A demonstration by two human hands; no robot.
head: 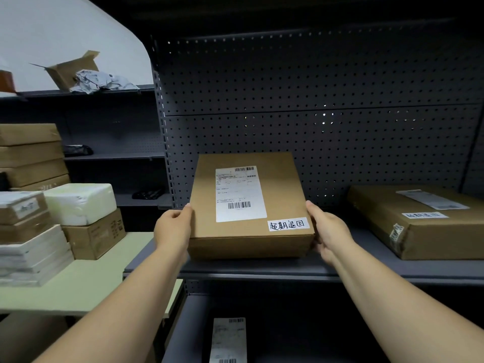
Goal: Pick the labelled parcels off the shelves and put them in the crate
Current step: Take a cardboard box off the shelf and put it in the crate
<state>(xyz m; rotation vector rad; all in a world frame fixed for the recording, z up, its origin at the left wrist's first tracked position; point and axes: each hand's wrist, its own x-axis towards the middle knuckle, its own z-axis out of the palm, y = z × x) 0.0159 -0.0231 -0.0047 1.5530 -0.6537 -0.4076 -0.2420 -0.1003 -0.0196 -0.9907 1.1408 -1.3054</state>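
Head view: both hands [172, 226] grasp a labelled parcel [248, 205] on a grey shelf [262, 271] backed by pegboard [314, 100].

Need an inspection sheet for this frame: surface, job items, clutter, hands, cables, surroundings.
Surface: grey metal shelf, pegboard back.
Job's things: brown parcel with shipping label and handwritten sticker; second labelled parcel lying to its right; no crate in view.
Clutter: stacked boxes on a pale table; open carton and crumpled mailer on an upper shelf.
Grippers: left hand and right hand grip the parcel's sides.
Cables: nothing seen.
Surroundings: dim storeroom, a label showing on the shelf below.
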